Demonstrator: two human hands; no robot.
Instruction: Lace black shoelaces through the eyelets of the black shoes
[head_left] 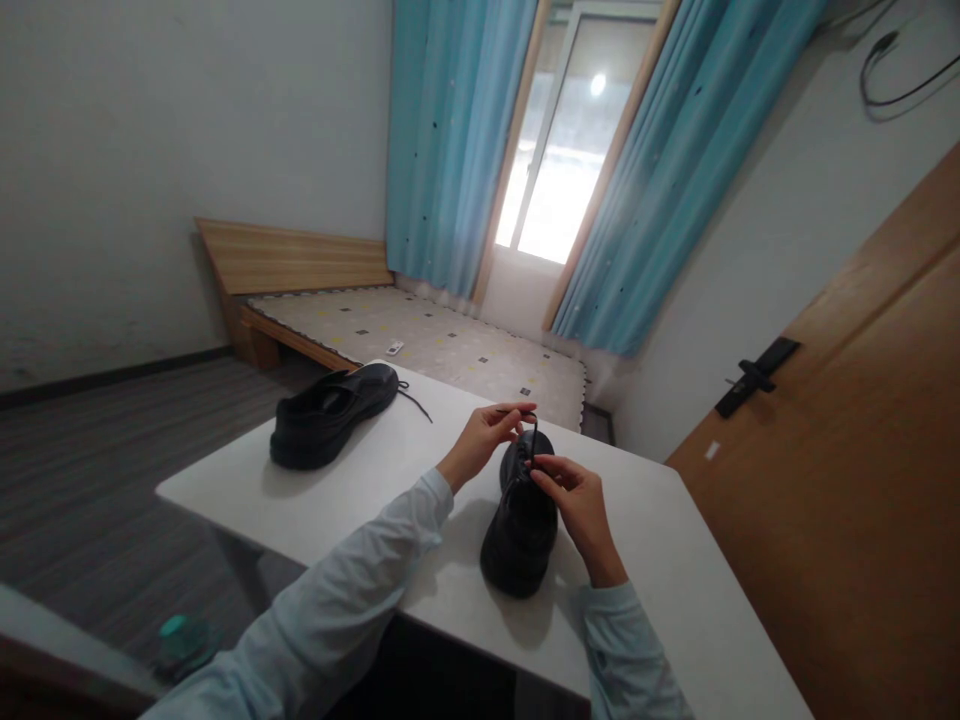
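Observation:
A black lace-up shoe stands on the white table, its heel toward me and its toe pointing away. Over its toe end, on the left side, my left hand pinches a black shoelace between thumb and fingers. My right hand is at the shoe's right side, thumb and forefinger closed on the lower part of the same lace, close to the eyelets. A second black shoe rests at the table's left, with its lace trailing off the far side.
Beyond the table is a bed with a patterned mattress and a small white object on it. A wooden door stands at the right. A green-capped container is at the lower left.

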